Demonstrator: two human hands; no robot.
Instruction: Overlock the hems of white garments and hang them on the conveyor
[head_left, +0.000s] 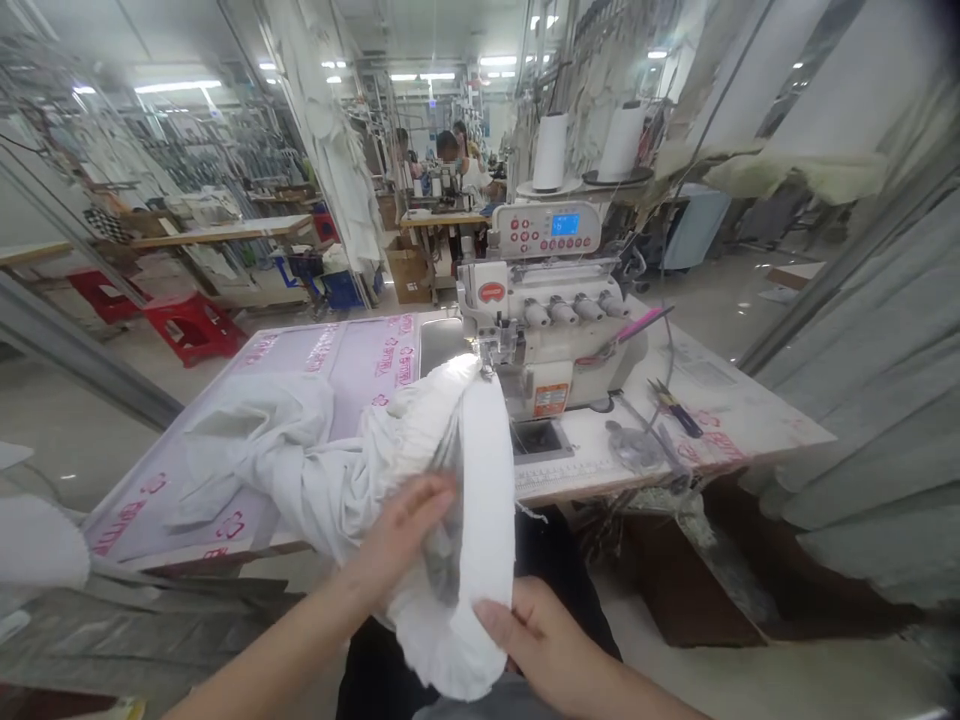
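Note:
A bundle of white fabric lies across the sewing table and hangs over its front edge toward me. My left hand grips a fold of it from the left, fingers closed into the cloth. Lower down, my right hand pinches the hanging hem, thumb on top. The fabric's far end reaches the needle area of a white overlock sewing machine, which has a control panel with a blue screen on top.
Scissors and a small clear object lie on the table right of the machine. Two white thread cones stand behind it. Grey cloth hangs at the right. Red stools and other workers sit farther back.

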